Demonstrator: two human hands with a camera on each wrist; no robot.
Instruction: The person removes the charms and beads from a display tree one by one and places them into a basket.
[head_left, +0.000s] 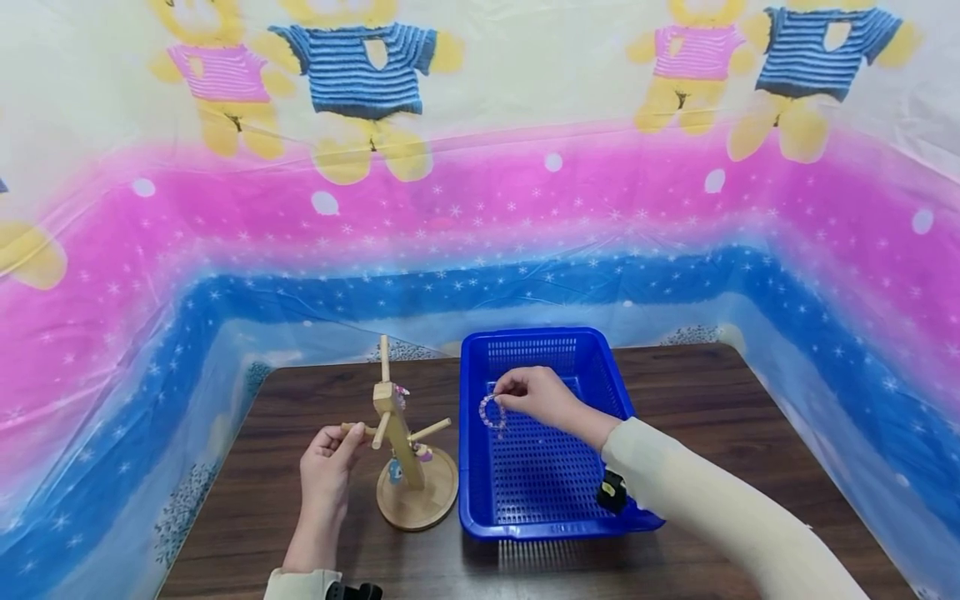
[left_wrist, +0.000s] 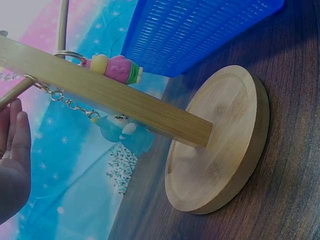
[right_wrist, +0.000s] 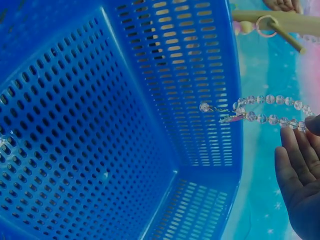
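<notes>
We get the left hand (head_left: 324, 462) cut off at the left wrist view's edge, and the right hand (right_wrist: 302, 185) partly out of its own wrist view. A pink trinket (head_left: 401, 393) high on the wooden stand (head_left: 405, 450) is half hidden by the post (too small to make out). On the black wrist device (head_left: 611, 492) we see a yellow mark, unreadable. The bracelet (right_wrist: 270, 99) is a ring of clear, faintly pinkish round beads, with dangling bits at its lower end. It hangs over the left part of the blue basket (head_left: 465, 433); we can't tell if the dangle dips below the rim. Right thumb and fingertips are pinched on its beads; left thumb and fingers are clamped on the stand's left peg (head_left: 367, 430). We also note a blue charm (left_wrist: 127, 132) and a pink-yellow-green charm (left_wrist: 117, 69) hanging there.
</notes>
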